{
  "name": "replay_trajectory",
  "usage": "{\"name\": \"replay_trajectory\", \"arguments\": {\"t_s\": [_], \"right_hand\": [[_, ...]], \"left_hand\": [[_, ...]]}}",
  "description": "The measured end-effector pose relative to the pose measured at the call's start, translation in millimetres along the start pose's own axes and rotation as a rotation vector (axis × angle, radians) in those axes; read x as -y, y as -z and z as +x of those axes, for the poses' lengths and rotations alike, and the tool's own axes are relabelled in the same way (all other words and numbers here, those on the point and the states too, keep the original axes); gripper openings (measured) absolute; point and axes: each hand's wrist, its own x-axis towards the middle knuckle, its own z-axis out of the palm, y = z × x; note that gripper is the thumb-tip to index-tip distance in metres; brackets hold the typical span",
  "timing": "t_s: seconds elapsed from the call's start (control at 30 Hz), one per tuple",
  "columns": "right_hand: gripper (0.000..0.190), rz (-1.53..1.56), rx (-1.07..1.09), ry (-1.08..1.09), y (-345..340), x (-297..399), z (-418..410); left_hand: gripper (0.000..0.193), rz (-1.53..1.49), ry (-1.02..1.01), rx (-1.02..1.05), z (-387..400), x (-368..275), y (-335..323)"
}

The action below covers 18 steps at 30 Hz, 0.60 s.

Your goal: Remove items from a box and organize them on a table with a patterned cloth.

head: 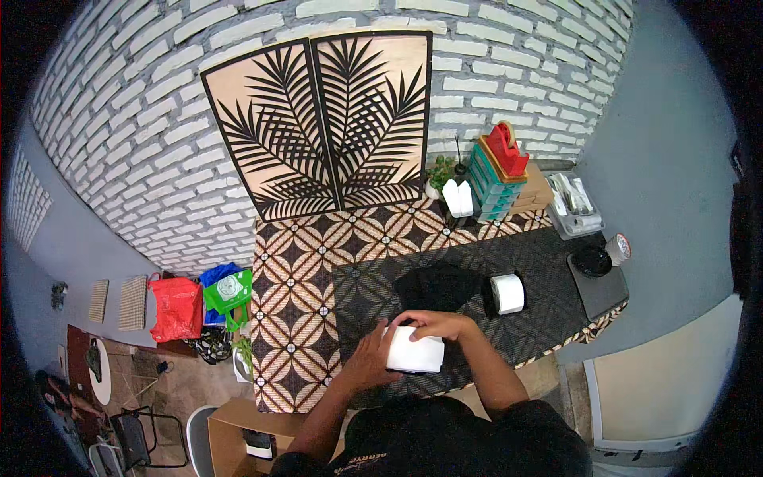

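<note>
My left hand (pixel 371 359) grips the left side of a white paper bundle (pixel 415 352), which stands at the table's near edge. Across its far top edge curls my right hand (pixel 438 325), the fingers meeting those of the left. Whether the bundle is a roll or a folded stack cannot be told. A dark strip shows along its underside. Farther off to the right, a similar white bundle (pixel 508 294) with a black side rests on a dark translucent mat (pixel 369 286).
A batik-patterned cloth (pixel 290 316) covers the table. At the back are teal drawers (pixel 498 185) with a red tape dispenser (pixel 505 146), a potted plant (pixel 440 173) and a tray of packets (pixel 575 203). A black dish (pixel 590 261) sits right; a cardboard box (pixel 238 417) stands below left.
</note>
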Motion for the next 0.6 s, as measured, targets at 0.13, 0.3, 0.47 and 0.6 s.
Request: {"name": "replay_trajectory", "arguments": {"t_s": [0.13, 0.3, 0.47, 0.6], "right_hand": [[0.058, 0.089, -0.039, 0.066, -2, -12, 5], [0.056, 0.212, -0.049, 0.066, -4, -22, 4], [0.054, 0.09, -0.112, 0.08, -1, -22, 4], [0.051, -0.241, -0.246, 0.049, -6, -21, 1]], "left_hand": [[0.118, -0.187, -0.142, -0.115, 13, 13, -16], [0.112, -0.173, -0.075, -0.105, 9, 16, -23], [0.107, -0.065, -0.102, -0.115, 13, 28, -21], [0.106, 0.032, -0.034, -0.104, 7, 34, -27]]}}
